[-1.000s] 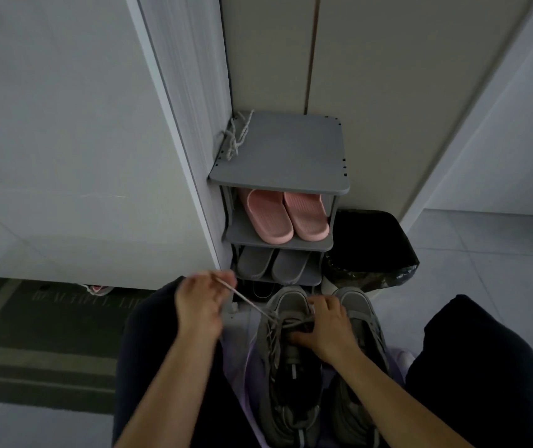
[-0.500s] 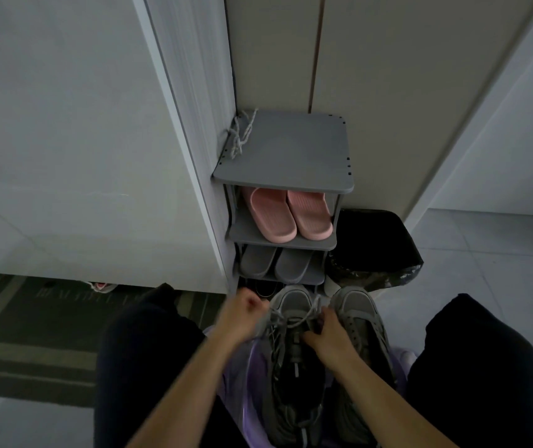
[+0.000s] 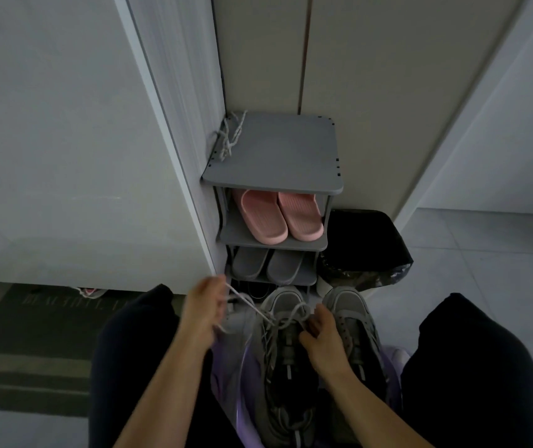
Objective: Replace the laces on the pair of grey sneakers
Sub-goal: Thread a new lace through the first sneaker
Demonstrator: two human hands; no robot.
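Two grey sneakers stand side by side between my knees, toes pointing away: the left sneaker (image 3: 282, 360) and the right sneaker (image 3: 354, 321). A pale lace (image 3: 249, 307) runs taut from the left sneaker's front eyelets up and left to my left hand (image 3: 205, 310), which pinches it. My right hand (image 3: 318, 337) rests on the left sneaker's tongue with curled fingers gripping the lace at the eyelets. A second bundle of grey laces (image 3: 230, 137) lies on the top of the shoe rack (image 3: 291, 176).
The grey rack holds pink slippers (image 3: 279, 218) and grey slippers (image 3: 266, 263) on lower shelves. A black bin with a liner (image 3: 367, 250) stands right of it. A purple cloth (image 3: 226, 360) lies under the sneakers. A dark doormat (image 3: 32, 334) lies at the left.
My left hand went in to the sneaker's eyelets, then drew back out to the left, pulling the lace taut again. My right hand stayed on the left sneaker.
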